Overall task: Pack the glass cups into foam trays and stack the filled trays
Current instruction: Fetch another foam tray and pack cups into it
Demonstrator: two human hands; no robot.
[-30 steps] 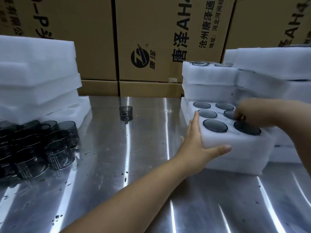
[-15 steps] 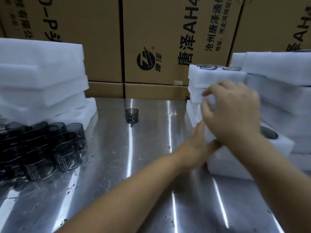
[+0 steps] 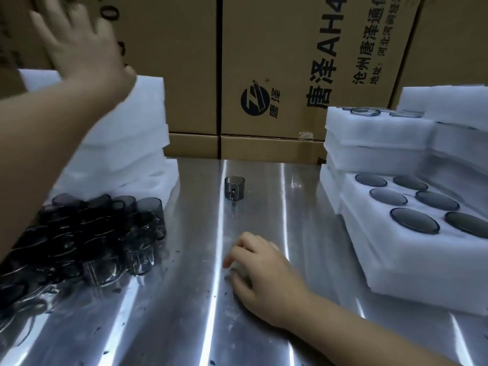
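the left hand [image 3: 79,46] is raised in the upper left of the frame, blurred, its grip wide open with the fingers spread and nothing in it. its wrist crosses in front of the top of a stack of empty foam trays [image 3: 137,143] at the left; whether it touches the foam cannot be told. the right hand [image 3: 261,276] rests low in the centre on the steel table [image 3: 171,326], palm down, its grip loosely curled with the fingertips on the metal and nothing visibly held.

a heap of dark loose glass cups [image 3: 87,239] lies at the lower left, just in front of the empty trays. a single cup [image 3: 234,191] stands upright alone in the middle of the frame, well apart from both hands. at the right a filled tray [image 3: 383,260] shows six dark cups seated in its holes, and it lies on more foam. behind it rises a stack of filled trays [image 3: 375,138]. printed cardboard boxes [image 3: 277,62] fill the top of the frame.
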